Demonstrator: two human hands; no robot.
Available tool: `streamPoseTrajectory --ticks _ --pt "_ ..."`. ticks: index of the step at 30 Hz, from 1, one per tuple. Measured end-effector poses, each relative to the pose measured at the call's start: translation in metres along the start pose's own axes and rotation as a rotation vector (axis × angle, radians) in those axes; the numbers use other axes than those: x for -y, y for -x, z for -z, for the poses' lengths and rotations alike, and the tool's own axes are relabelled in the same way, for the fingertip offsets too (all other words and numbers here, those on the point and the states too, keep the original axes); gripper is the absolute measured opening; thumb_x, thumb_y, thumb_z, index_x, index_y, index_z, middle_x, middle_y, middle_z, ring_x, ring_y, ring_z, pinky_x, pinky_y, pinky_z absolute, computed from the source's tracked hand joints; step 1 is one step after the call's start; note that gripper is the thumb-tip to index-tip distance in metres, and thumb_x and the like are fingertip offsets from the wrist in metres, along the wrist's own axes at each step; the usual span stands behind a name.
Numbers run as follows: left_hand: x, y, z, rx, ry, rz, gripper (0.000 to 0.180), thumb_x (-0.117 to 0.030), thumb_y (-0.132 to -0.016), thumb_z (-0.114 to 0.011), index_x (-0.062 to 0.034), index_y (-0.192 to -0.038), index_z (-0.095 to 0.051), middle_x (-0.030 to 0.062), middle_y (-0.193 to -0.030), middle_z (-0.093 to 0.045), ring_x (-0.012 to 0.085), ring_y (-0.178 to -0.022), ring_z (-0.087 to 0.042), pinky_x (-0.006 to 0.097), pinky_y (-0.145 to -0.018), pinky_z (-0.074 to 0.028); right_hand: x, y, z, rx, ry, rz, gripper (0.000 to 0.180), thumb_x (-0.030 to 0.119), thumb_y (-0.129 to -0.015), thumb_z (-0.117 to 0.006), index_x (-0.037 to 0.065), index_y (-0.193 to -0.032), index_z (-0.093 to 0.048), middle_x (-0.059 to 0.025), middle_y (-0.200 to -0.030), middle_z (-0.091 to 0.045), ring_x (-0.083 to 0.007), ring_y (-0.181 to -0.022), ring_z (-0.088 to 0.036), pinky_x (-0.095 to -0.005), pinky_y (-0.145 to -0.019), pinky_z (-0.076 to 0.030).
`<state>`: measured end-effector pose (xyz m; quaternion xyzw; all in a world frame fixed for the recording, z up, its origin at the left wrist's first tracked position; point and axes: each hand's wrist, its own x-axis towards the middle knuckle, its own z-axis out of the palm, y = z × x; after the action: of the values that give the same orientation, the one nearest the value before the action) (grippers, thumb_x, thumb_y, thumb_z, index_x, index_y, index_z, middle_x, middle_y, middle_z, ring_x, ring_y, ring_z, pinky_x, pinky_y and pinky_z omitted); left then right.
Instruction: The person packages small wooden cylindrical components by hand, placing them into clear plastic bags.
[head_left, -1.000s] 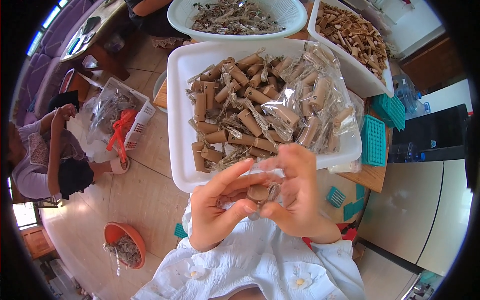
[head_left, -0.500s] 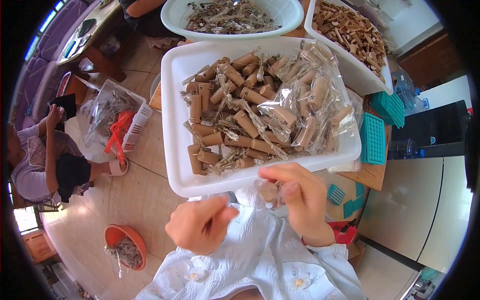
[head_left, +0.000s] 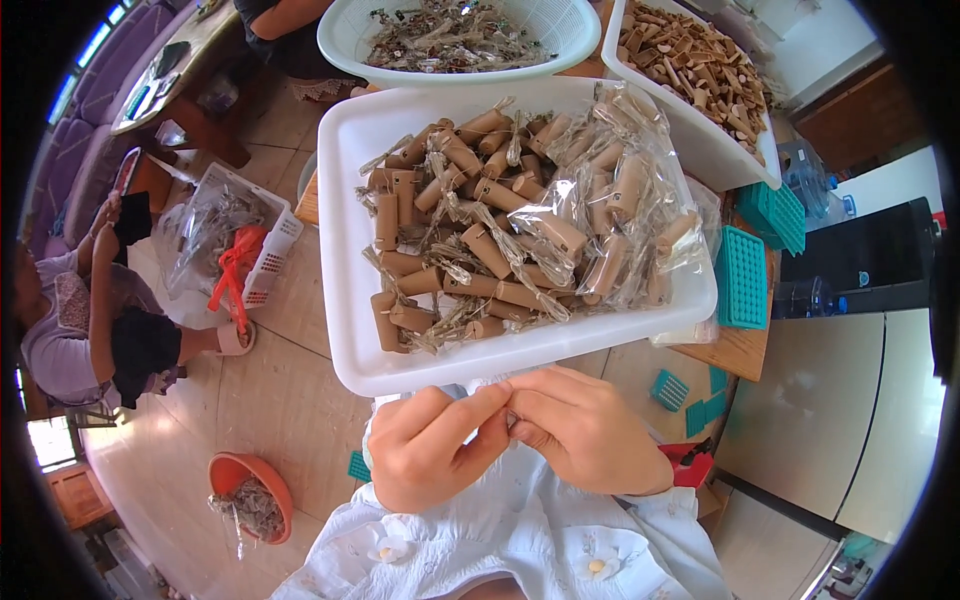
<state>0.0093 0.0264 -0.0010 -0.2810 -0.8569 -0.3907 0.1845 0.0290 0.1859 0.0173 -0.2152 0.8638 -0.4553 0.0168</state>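
Observation:
My left hand (head_left: 425,450) and my right hand (head_left: 595,430) meet just in front of a white plastic tray (head_left: 337,230). Both are closed, fingertips pressed together in a pinch. Whatever lies between them is hidden by the fingers. The tray holds many short brown cylinders (head_left: 486,250), several with bundles of pale beige cord (head_left: 545,298) tied on. On its right side, clear plastic bags (head_left: 625,190) cover part of the pile.
Behind the tray stand a pale oval basket (head_left: 582,45) and a white bin (head_left: 690,128) of brown pieces. Teal perforated trays (head_left: 742,280) sit at right. On the floor at left are an orange bowl (head_left: 283,490) and a white basket (head_left: 280,250). A person (head_left: 65,325) sits beyond.
My hands were apart and have come together. My right hand held something in crumpled clear plastic, now hidden behind the fingers. The seated person's hands have shifted slightly.

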Motion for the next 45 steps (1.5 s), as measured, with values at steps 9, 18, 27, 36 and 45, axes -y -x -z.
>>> streamPoseTrajectory --ticks 9,18,27,36,45 --pt "0.005 -0.002 -0.004 -0.130 0.246 -0.046 0.022 0.002 -0.057 -0.069 -0.0037 -0.078 -0.063 0.0064 -0.072 -0.061 0.0154 -0.052 -0.058 0.022 -0.045 -0.045 -0.002 0.001 -0.003 -0.067 -0.188 -0.094 0.016 0.008 -0.077 -0.057 -0.004 -0.087 -0.053 -0.0135 -0.083 -0.054 -0.0297 -0.075 -0.053 -0.0361 -0.064 -0.043" --pt "0.004 0.000 -0.002 -0.022 0.192 0.067 0.021 0.003 -0.056 -0.065 -0.0038 -0.076 -0.063 0.0050 -0.072 -0.063 0.0159 -0.052 -0.058 0.022 -0.045 -0.046 -0.003 -0.001 -0.001 0.056 0.022 0.103 0.017 0.009 -0.072 -0.060 -0.002 -0.083 -0.053 -0.0112 -0.080 -0.053 -0.0271 -0.075 -0.052 -0.0339 -0.064 -0.044" --pt "0.023 0.000 0.012 -1.030 0.588 0.408 0.010 0.009 -0.068 -0.045 0.0011 -0.067 -0.051 0.0154 -0.066 -0.057 0.0042 -0.038 -0.035 0.016 -0.035 -0.026 0.003 0.017 0.012 -0.191 -0.245 -0.014 0.024 0.021 -0.081 -0.054 -0.002 -0.085 -0.062 -0.0098 -0.082 -0.056 -0.0180 -0.071 -0.054 -0.0273 -0.057 -0.042" --pt "0.015 0.003 -0.007 0.063 1.045 0.156 0.006 0.001 -0.059 -0.041 -0.0011 -0.058 -0.046 0.0062 -0.052 -0.042 0.0173 -0.041 -0.040 0.027 -0.039 -0.031 -0.008 0.012 -0.002 -0.412 -0.474 -0.121 0.033 0.031 -0.086 -0.049 0.003 -0.098 -0.063 -0.0013 -0.073 -0.042 -0.0092 -0.062 -0.035 -0.0202 -0.052 -0.027" --pt "0.013 0.002 -0.011 0.011 0.680 0.101 0.024 -0.021 -0.070 -0.060 -0.0050 -0.056 -0.050 0.0020 -0.048 -0.044 0.0149 -0.037 -0.040 0.025 -0.036 -0.029 -0.001 0.010 -0.003 -0.231 -0.596 -0.074 0.031 0.029 -0.087 -0.048 0.004 -0.100 -0.062 -0.0010 -0.056 -0.040 -0.0097 -0.048 -0.036 -0.0225 -0.044 -0.028"
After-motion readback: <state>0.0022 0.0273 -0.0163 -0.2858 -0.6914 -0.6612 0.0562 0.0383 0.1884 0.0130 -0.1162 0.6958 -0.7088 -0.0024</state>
